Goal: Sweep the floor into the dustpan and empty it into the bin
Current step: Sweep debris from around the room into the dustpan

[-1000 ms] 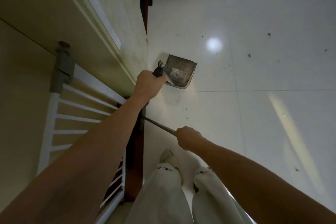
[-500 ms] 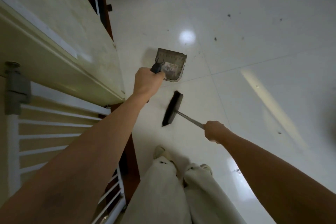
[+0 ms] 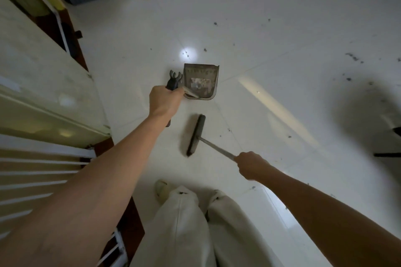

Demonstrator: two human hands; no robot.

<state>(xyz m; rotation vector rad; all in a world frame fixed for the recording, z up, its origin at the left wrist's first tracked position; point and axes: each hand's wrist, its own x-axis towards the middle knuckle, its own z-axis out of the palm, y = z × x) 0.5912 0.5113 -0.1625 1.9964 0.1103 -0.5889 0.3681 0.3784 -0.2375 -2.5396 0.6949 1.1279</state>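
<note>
Below dustpan (image 3: 200,81), broom head (image 3: 196,135) shifted right (blurred).

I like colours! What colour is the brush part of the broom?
Dark grey to black: the broom head, seen in the head view.

Floor (image 3: 282,17): glossy white tiles, dark specks. Dustpan (image 3: 200,81): grey. Broom (image 3: 195,134): dark head, silver handle. Trousers (image 3: 184,230): cream.
</note>
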